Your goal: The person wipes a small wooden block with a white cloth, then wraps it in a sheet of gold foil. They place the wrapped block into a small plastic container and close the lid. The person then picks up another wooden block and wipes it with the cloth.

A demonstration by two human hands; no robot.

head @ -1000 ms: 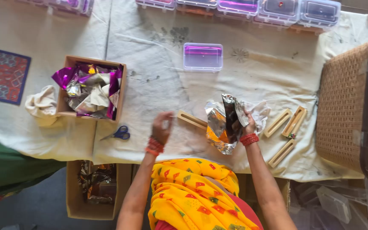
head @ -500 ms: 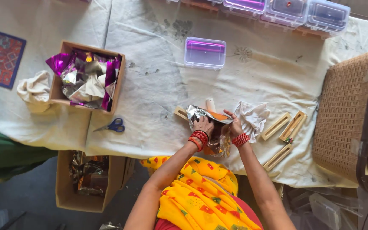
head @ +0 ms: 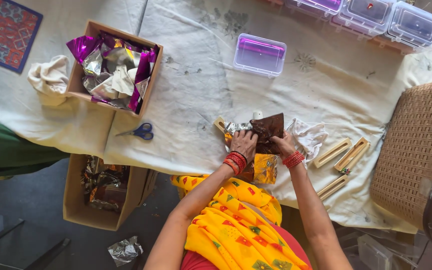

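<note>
The left hand (head: 244, 143) presses closed on the foil sheet (head: 263, 150) at the counter's (head: 186, 100) six-o'clock edge. The right hand (head: 281, 145), at its three o'clock, pinches the same foil's folded flap.

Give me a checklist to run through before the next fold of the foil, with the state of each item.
1. Both hands on the foil sheet: ok, left hand and right hand press it.
2. Wooden block under the foil: ok, one end sticks out.
3. Foil fully covers the block: not ok.
4. Scissors within reach: ok, left of the hands.
5. White cloth clear of the foil: cannot tell, edges meet.
</note>
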